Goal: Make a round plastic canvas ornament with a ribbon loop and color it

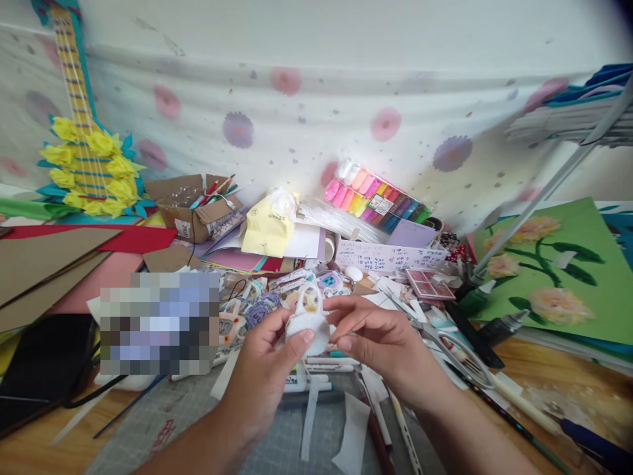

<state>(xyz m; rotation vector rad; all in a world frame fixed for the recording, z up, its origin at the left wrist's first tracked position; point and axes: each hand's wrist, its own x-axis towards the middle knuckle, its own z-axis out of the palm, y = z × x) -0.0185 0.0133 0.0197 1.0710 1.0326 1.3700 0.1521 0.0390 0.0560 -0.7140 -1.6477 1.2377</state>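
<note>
A small white handbag-shaped craft piece point(307, 323) with an upright loop handle is held in front of me, over the cutting mat. My left hand point(270, 359) grips it from the left, with the thumb on its front face. My right hand point(370, 333) is at its right edge, thumb and index finger close together. Whether something thin sits between those fingertips is too small to make out. Below the piece a narrow pale strip point(310, 419) hangs over several markers point(326, 367) on the mat.
A grey cutting mat point(267, 448) covers the front of the table. To the right lie scissors point(457, 356), a glue bottle point(504, 324) and a green flower picture point(558, 264). Behind stand a cardboard box of pens point(182, 221) and a colourful clay set point(376, 201). At left lies a black tablet-like slab point(44, 363).
</note>
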